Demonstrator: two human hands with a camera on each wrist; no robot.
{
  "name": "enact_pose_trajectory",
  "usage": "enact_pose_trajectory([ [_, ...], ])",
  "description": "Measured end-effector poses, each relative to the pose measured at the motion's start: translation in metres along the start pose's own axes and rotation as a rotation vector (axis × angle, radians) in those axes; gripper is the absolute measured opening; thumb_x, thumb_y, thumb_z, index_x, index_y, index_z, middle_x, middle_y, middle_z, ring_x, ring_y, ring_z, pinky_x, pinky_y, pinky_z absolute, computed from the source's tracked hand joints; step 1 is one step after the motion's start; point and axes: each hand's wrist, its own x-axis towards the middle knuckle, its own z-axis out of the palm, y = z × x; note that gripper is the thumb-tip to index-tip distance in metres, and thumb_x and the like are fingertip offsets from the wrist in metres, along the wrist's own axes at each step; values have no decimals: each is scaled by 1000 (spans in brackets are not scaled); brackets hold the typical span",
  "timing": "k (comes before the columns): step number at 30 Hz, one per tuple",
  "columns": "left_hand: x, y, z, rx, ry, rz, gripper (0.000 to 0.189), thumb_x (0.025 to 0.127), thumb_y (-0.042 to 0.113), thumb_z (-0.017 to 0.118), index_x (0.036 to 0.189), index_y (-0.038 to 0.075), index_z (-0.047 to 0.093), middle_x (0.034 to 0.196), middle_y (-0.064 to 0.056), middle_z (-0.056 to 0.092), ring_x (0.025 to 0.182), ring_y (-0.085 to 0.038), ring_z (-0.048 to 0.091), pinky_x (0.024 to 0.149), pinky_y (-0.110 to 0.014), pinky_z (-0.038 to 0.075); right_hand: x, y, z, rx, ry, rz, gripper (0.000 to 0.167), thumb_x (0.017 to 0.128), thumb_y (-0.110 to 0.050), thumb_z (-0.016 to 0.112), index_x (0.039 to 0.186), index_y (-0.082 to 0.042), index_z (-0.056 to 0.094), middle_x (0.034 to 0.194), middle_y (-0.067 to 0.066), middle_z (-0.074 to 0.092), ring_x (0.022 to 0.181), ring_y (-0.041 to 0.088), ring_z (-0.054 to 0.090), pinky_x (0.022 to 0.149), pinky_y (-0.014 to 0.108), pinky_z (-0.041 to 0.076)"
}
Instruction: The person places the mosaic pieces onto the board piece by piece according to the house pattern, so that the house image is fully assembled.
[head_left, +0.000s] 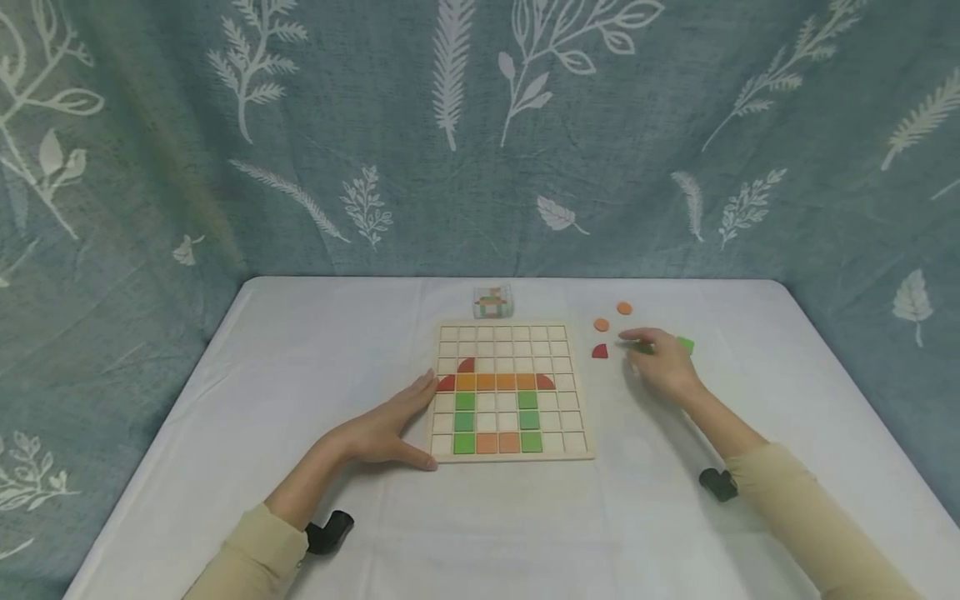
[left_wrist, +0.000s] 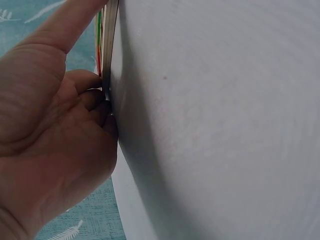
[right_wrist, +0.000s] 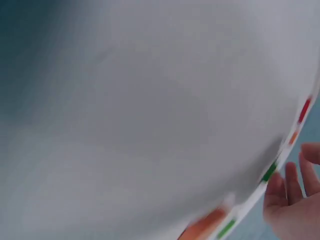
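A wooden grid board (head_left: pixel 555 417) lies on the white table, with orange, green, salmon and red pieces in some squares. Spread along its left side, my left hand (head_left: pixel 386 429) rests fingers against the edge, the thumb by the near-left corner. My right hand (head_left: pixel 663 367) hovers right of the board over loose pieces, fingers loosely bent. Beneath its fingers is a dark green piece (head_left: pixel 645 348); a bright green piece (head_left: pixel 686 345) shows behind the hand. Nearby lie a red quarter-circle (head_left: pixel 600 352) and two orange discs (head_left: pixel 602 325). No piece shows between the fingers in the right wrist view (right_wrist: pixel 292 200).
Behind the board stands a small clear block or card holder (head_left: pixel 492 302) with a picture of a coloured pattern. Patterned blue-green curtains (head_left: pixel 412 208) hang around the table's back and sides. Black devices (head_left: pixel 330 533) are worn at both wrists.
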Motion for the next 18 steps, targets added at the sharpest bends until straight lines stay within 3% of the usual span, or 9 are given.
enact_pose_trajectory([
  [3, 0, -1, 0, 3, 1, 1, 120, 69, 41, 87, 157, 7, 12, 163, -10, 0, 149, -30, 2, 118, -51, 13, -1, 13, -10, -98, 13, -35, 38, 92, -2, 53, 129, 5, 57, 135, 28, 51, 130, 46, 42, 105, 58, 36],
  [7, -1, -2, 1, 1, 2, 5, 120, 69, 41, 87, 157, 7, 12, 163, -10, 0, 149, -30, 1, 118, -51, 13, 0, 21, -16, -134, 14, -57, 35, 92, -3, 56, 126, 7, 59, 131, 29, 55, 123, 46, 49, 99, 57, 43],
  [15, -2, -2, 0, 1, 9, 15, 119, 70, 40, 87, 156, 6, 12, 163, -11, 0, 149, -31, 2, 117, -52, 13, 0, 23, -14, -107, 85, -90, 34, 89, -7, 68, 120, 6, 62, 114, 26, 65, 103, 40, 63, 86, 50, 52],
  [18, -2, -2, 1, 7, 8, 20, 119, 71, 40, 86, 156, 5, 12, 163, -12, 1, 149, -31, 2, 117, -52, 13, -1, 19, -9, -36, 80, -66, 36, 88, -12, 72, 120, 4, 64, 111, 23, 67, 101, 37, 65, 84, 47, 54],
])
